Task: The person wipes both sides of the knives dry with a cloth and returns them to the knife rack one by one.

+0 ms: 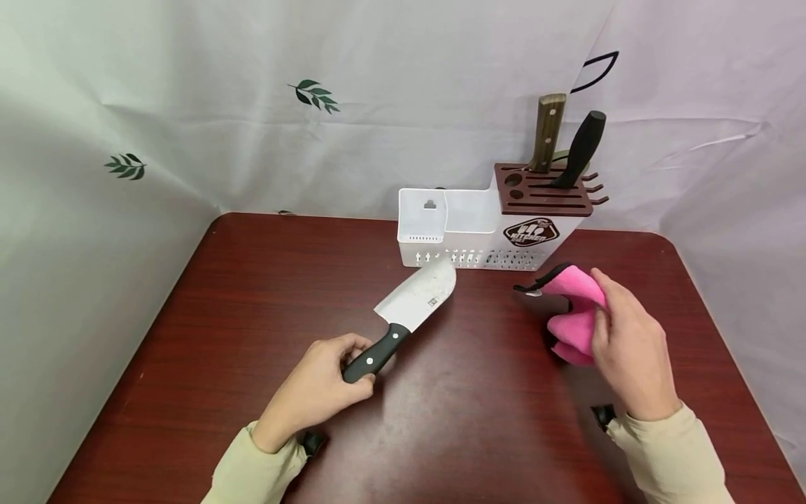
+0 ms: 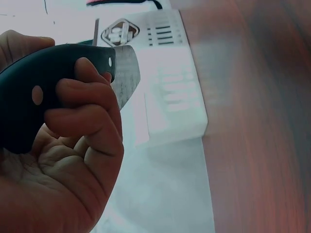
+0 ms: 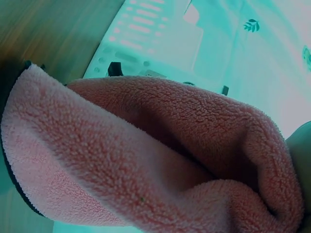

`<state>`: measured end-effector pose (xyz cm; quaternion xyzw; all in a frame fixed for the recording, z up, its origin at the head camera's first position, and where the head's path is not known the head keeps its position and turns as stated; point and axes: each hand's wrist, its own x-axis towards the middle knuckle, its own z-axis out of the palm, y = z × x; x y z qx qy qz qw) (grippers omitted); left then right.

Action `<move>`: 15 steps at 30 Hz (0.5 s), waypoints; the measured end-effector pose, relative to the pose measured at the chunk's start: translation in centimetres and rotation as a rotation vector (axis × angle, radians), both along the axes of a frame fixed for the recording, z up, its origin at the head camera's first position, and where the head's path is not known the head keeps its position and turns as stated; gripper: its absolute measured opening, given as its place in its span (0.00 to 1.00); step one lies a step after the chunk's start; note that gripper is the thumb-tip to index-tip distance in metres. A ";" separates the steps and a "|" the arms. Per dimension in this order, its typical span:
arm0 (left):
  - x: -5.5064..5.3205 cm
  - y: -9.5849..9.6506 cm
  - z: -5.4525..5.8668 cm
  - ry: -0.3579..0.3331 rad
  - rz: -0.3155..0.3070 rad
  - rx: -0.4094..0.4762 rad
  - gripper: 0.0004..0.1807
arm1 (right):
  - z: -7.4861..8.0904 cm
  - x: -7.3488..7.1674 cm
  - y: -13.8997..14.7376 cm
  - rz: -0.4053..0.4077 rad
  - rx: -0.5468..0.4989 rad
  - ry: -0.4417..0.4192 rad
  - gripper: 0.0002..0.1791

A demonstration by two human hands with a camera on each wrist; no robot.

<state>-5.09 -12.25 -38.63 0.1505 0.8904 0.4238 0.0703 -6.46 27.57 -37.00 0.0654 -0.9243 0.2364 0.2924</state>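
In the head view my left hand (image 1: 327, 374) grips the black riveted handle of a cleaver (image 1: 418, 294), whose broad blade points away from me toward the white holder. The left wrist view shows the fingers (image 2: 90, 104) curled round that handle (image 2: 48, 73). On the right side of the table, my right hand (image 1: 632, 343) pinches a bunched pink cloth (image 1: 576, 322) with black edging between thumb and fingers. Its fuzzy folds (image 3: 146, 136) fill most of the right wrist view and hide the hand there. Cloth and cleaver are apart.
A white perforated knife holder (image 1: 466, 241) with a brown slotted top (image 1: 544, 203) stands at the table's back. A wooden-handled knife (image 1: 548, 133) and a black-handled one (image 1: 582, 150) stand in its slots. Pale curtains (image 1: 208, 105) surround the dark red table (image 1: 252, 294).
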 end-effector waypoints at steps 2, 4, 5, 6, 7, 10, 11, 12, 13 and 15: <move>-0.1 0.6 0.0 -0.001 -0.023 0.007 0.16 | 0.1 -0.1 -0.2 0.005 0.001 0.003 0.28; -0.1 1.2 0.0 -0.002 -0.047 0.017 0.16 | 0.2 -0.2 -0.4 0.008 0.002 0.003 0.28; -0.1 1.5 0.0 -0.001 -0.057 0.018 0.16 | 0.3 -0.3 -0.5 0.008 0.002 0.005 0.29; -0.1 1.7 0.0 -0.003 -0.066 0.018 0.16 | 0.4 -0.3 -0.6 0.008 0.001 0.007 0.29; -0.2 2.0 -0.1 -0.006 -0.072 0.018 0.16 | 0.5 -0.4 -0.8 0.008 0.002 0.010 0.29; -0.3 2.7 -0.3 0.003 -0.093 0.012 0.15 | 0.7 -0.5 -1.2 0.011 0.004 0.021 0.29; -0.3 3.0 -0.4 0.005 -0.099 0.011 0.15 | 0.7 -0.6 -1.4 0.012 0.006 0.026 0.29; -0.3 3.2 -0.5 0.004 -0.107 0.013 0.15 | 0.8 -0.7 -1.6 0.014 0.004 0.029 0.29; -0.3 3.4 -0.5 0.006 -0.114 0.011 0.15 | 0.8 -0.7 -1.8 0.016 0.003 0.032 0.29; -0.3 3.9 -0.6 0.000 -0.124 0.016 0.15 | 0.8 -0.8 -2.3 0.022 0.002 0.039 0.29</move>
